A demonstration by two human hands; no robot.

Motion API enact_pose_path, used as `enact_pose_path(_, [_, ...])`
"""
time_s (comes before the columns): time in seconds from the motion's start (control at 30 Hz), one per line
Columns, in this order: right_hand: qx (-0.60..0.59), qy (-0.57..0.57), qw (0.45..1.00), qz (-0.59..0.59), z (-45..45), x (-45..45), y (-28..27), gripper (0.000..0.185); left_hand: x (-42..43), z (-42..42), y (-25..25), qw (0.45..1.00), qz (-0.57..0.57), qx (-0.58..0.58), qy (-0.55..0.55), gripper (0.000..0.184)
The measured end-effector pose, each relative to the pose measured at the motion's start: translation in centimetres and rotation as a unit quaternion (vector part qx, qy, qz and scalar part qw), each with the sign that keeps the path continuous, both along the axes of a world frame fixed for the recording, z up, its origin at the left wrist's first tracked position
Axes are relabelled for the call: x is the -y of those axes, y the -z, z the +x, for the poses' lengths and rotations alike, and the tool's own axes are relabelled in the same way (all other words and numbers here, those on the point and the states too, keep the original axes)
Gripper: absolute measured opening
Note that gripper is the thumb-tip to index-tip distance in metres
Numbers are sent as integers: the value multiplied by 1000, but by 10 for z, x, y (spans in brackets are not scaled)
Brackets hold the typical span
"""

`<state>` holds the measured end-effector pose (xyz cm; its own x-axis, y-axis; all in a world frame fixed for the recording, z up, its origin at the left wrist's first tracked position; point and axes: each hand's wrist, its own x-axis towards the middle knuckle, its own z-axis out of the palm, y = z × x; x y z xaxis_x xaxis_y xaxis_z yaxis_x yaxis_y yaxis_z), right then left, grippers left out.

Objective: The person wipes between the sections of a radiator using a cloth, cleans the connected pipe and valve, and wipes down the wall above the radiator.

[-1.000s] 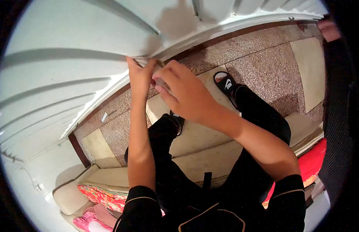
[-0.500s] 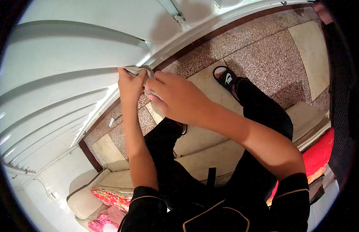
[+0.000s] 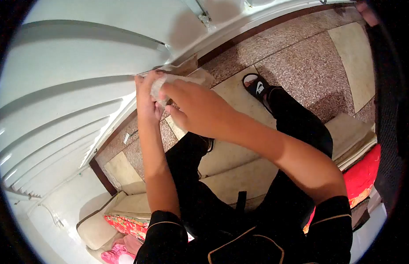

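Note:
A thin greyish-white cloth (image 3: pixel 158 89) is bunched between my hands, and its loose part is smeared by motion above my right hand. My left hand (image 3: pixel 147 97) is closed on the cloth at the edge of a white ridged panel (image 3: pixel 76 55), fingertips against a slat end. Close beside it on the right, my right hand (image 3: pixel 191 105) has its fingers curled on the same cloth. The exact finger grip is partly hidden by the cloth and the back of my right hand.
Below is a speckled tile floor (image 3: pixel 297 75) with a dark skirting strip along the panel. My foot in a black sandal (image 3: pixel 258 89) rests on a beige tile. Beige cushions (image 3: pixel 239 185) and red patterned fabric (image 3: pixel 362 176) are around my legs.
The cloth has swung out to the right and spread above my right hand. My right hand has shifted slightly left and down; my left fingers have bent more around the cloth.

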<state>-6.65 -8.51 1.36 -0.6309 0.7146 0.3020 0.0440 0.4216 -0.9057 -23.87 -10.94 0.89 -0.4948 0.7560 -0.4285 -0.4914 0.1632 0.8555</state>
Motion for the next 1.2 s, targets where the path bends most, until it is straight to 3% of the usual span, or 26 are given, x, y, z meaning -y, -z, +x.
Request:
enact_pose_path(0.1, [52, -26, 998, -29, 1, -2, -1, 18, -6, 12, 1, 930, -79, -350, 80, 49])
enact_pose_path(0.23, [67, -56, 995, -39, 5, -6, 0, 24, 1, 6, 3, 868, -161, -454, 120, 60])
enact_pose_path(0.3, [83, -35, 995, -33, 6, -7, 0, 21, 10, 5, 7, 782, -157, -591, 122, 67])
enact_pose_path(0.4, [98, -7, 995, -35, 7, -13, 5, 19, 16, 16, -1, 789, -228, -557, 123, 71])
enact_pose_path(0.53, [92, 6, 994, -51, 6, -25, 10, 18, 31, 20, 3, 778, -182, -590, 115, 66])
enact_pose_path(0.6, [98, 41, 992, -66, 5, -30, 16, 18, 40, 10, 16, 855, -7, -510, 90, 64])
enact_pose_path(0.63, [98, 40, 992, -66, 4, -33, 20, 18, 44, 8, 18, 917, -4, -391, 76, 56])
enact_pose_path(0.67, [94, 63, 992, -51, 2, -35, 25, 18, 49, 5, 18, 917, -5, -391, 75, 56])
enact_pose_path(0.73, [89, 83, 992, -35, -1, -38, 27, 17, 56, 5, 6, 991, 17, -124, 36, 52])
enact_pose_path(0.77, [75, 85, 991, -66, -2, -41, 27, 19, 59, 8, 0, 997, -25, -67, 5, 51])
enact_pose_path(0.87, [42, 51, 986, -152, -4, -47, 19, 25, 70, -5, 15, 999, 15, 28, 29, 53])
enact_pose_path(0.9, [24, 19, 978, -208, -4, -49, 17, 29, 64, 8, -2, 999, 26, 8, 35, 54])
enact_pose_path(0.93, [25, 15, 978, -205, -4, -50, 18, 29, 66, 4, 3, 999, 29, 8, 30, 54])
enact_pose_path(1.0, [-4, -27, 973, -228, -5, -51, 18, 35, 72, -3, 13, 986, 73, 143, 37, 71])
enact_pose_path(1.1, [-17, -70, 958, -277, -6, -49, 13, 36, 77, -4, 18, 974, 89, 192, 77, 71])
enact_pose_path(1.2, [-37, -90, 951, -293, -10, -45, 7, 43, 65, 27, -13, 992, 37, 97, 67, 69])
